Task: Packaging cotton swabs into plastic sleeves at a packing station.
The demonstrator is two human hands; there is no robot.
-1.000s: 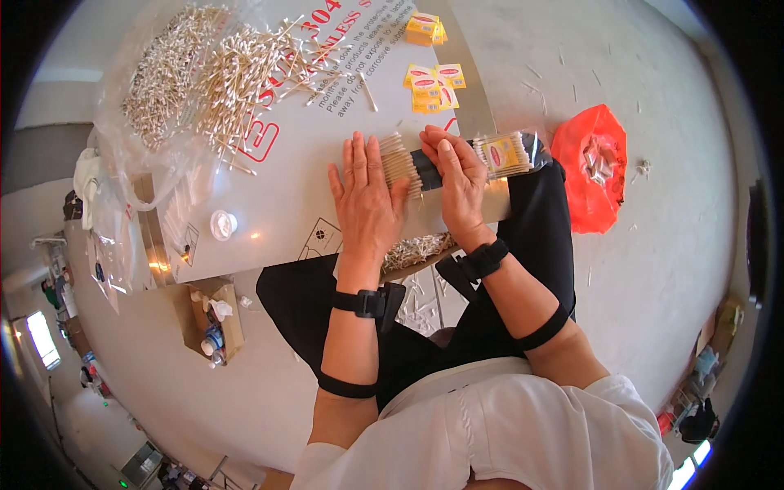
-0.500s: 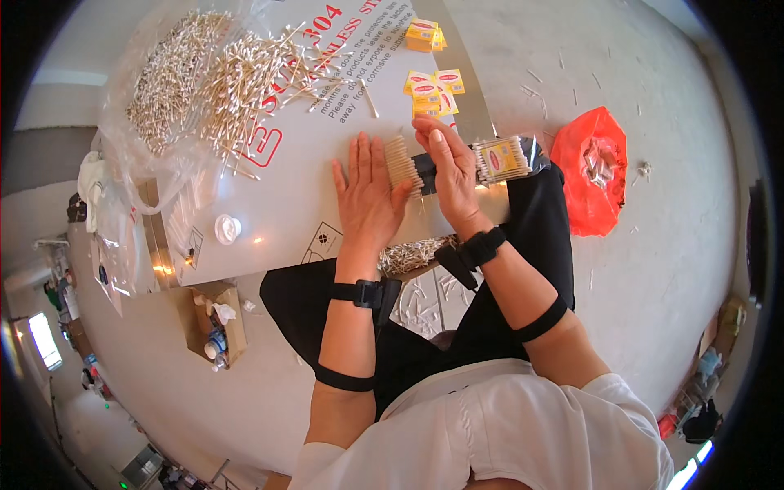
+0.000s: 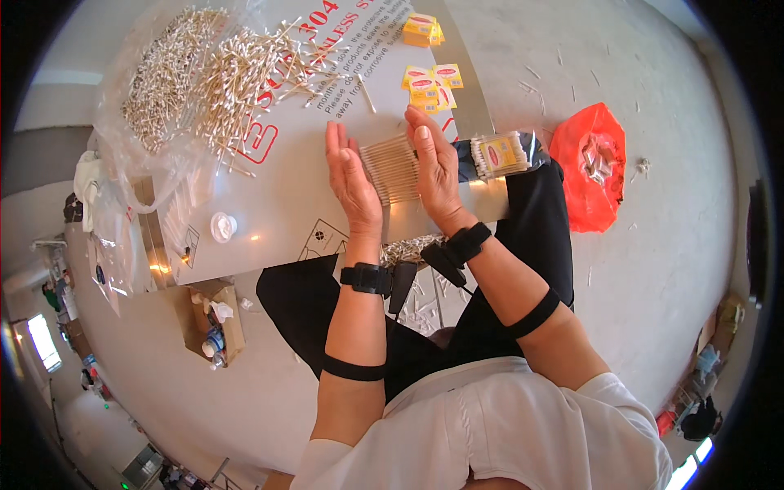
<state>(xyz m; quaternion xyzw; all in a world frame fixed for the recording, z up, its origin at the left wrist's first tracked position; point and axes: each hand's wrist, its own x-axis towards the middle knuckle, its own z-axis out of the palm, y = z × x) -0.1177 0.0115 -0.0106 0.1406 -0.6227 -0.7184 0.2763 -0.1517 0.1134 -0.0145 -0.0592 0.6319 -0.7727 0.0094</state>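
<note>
A flat row of cotton swabs [image 3: 390,170] lies on the metal-topped table between my two hands. My left hand [image 3: 353,181] stands on edge at the row's left side, fingers stretched out. At the right side, my right hand [image 3: 434,173] is held upright with straight fingers, its palm toward the row. Whether the palms press on the swabs, I cannot tell. Right of that hand, a packed bundle of cotton swabs with a yellow label card [image 3: 500,153] rests on a dark strip by the table edge.
A clear plastic bag [image 3: 167,175] spills a heap of cotton swabs [image 3: 245,82] at the far left. Yellow cards [image 3: 433,86] lie beyond my right hand. A small white cup [image 3: 224,228] stands left. A red bag [image 3: 572,204] is at the right, a cardboard box [image 3: 235,336] below the table.
My left hand has turned from lying flat to standing on edge. More of the swab row shows between my hands, and my right hand has shifted slightly left.
</note>
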